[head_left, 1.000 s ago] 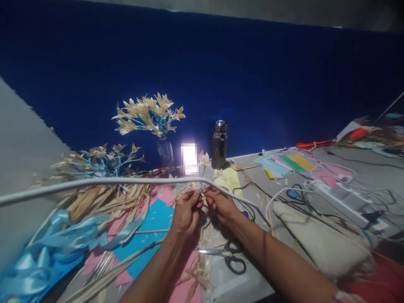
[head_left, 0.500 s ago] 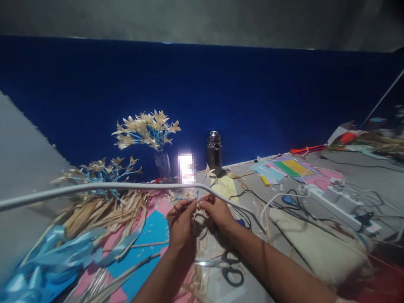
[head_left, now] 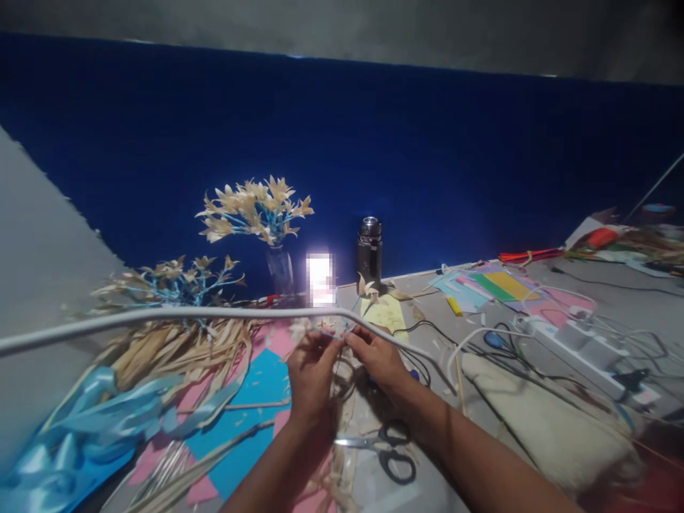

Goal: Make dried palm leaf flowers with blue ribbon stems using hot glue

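Observation:
My left hand (head_left: 313,370) and my right hand (head_left: 378,356) meet at the middle of the table, both with fingers pinched. Between their fingertips is a thin blue flower stem (head_left: 324,330), partly hidden by the fingers. A cream husk flower (head_left: 368,287) shows just beyond my right hand, and paler petals are blurred past my left. Below the hands, scissors (head_left: 398,467) with black handles lie on the table. A ring-shaped roll (head_left: 345,374) sits under my fingers, partly covered.
A whitish tube (head_left: 160,315) crosses the view before the hands. Behind stand a vase (head_left: 281,269) of husk flowers, a bright blurred screen (head_left: 319,279) and a dark flask (head_left: 370,253). Blue ribbon (head_left: 96,434) and dried husks (head_left: 176,356) lie left, a power strip (head_left: 588,356) right.
The view has shifted a little, so most things appear slightly further right. Both hands stay together at the stem, their fingers slightly repositioned.

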A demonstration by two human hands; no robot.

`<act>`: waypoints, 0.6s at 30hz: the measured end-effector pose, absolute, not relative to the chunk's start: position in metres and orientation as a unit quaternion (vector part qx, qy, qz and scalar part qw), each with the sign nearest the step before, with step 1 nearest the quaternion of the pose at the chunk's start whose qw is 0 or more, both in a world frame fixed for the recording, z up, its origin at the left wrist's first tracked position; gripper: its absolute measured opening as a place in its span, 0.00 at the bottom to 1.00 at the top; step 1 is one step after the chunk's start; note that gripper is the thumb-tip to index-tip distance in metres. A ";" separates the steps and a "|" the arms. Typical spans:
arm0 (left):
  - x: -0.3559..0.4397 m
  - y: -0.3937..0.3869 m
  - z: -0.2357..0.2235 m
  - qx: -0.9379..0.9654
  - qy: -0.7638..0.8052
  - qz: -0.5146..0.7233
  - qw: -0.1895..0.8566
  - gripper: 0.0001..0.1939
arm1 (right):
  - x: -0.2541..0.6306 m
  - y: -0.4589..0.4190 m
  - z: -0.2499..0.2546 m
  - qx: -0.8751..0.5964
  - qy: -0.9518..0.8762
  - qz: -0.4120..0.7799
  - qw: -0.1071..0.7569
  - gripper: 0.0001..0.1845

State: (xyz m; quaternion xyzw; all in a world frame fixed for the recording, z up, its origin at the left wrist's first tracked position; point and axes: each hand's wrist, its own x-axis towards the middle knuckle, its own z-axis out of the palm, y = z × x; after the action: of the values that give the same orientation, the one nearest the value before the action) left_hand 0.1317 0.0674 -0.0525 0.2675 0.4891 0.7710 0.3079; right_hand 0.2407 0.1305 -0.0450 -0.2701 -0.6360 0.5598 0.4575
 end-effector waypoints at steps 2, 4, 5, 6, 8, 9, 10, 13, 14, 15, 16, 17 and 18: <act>0.130 0.069 -0.050 0.296 0.509 0.759 0.278 0.11 | 0.241 0.129 -0.043 -0.268 -0.627 0.580 0.445 0.14; 0.130 0.069 -0.047 0.307 0.522 0.745 0.280 0.10 | 0.240 0.129 -0.041 -0.266 -0.617 0.598 0.438 0.13; 0.130 0.069 -0.045 0.309 0.518 0.744 0.289 0.10 | 0.240 0.128 -0.039 -0.264 -0.612 0.604 0.437 0.13; 0.129 0.069 -0.043 0.312 0.510 0.744 0.296 0.10 | 0.241 0.128 -0.036 -0.262 -0.608 0.609 0.437 0.12; 0.128 0.069 -0.040 0.334 0.494 0.738 0.315 0.11 | 0.242 0.128 -0.030 -0.257 -0.601 0.616 0.439 0.11; 0.127 0.068 -0.039 0.344 0.488 0.731 0.329 0.12 | 0.244 0.128 -0.027 -0.257 -0.603 0.615 0.439 0.11; 0.126 0.068 -0.039 0.348 0.485 0.722 0.349 0.13 | 0.245 0.128 -0.024 -0.258 -0.609 0.609 0.437 0.10; 0.120 0.069 -0.038 0.342 0.477 0.696 0.413 0.13 | 0.249 0.128 -0.019 -0.272 -0.646 0.568 0.430 0.10; 0.118 0.070 -0.038 0.344 0.475 0.687 0.428 0.13 | 0.250 0.128 -0.019 -0.277 -0.658 0.553 0.430 0.10; 0.117 0.070 -0.038 0.346 0.475 0.681 0.436 0.14 | 0.250 0.128 -0.019 -0.280 -0.665 0.542 0.431 0.10; 0.116 0.070 -0.038 0.347 0.477 0.677 0.440 0.14 | 0.250 0.129 -0.021 -0.281 -0.669 0.535 0.433 0.10; 0.116 0.070 -0.038 0.342 0.482 0.678 0.438 0.14 | 0.250 0.129 -0.022 -0.279 -0.669 0.535 0.434 0.10; 0.116 0.070 -0.037 0.334 0.489 0.680 0.432 0.13 | 0.250 0.130 -0.024 -0.275 -0.666 0.542 0.433 0.10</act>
State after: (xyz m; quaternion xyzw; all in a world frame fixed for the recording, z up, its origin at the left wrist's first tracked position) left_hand 0.1165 0.0702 -0.0373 0.3340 0.4888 0.6802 0.4322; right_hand 0.2496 0.1297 -0.0238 -0.2753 -0.6656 0.5419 0.4330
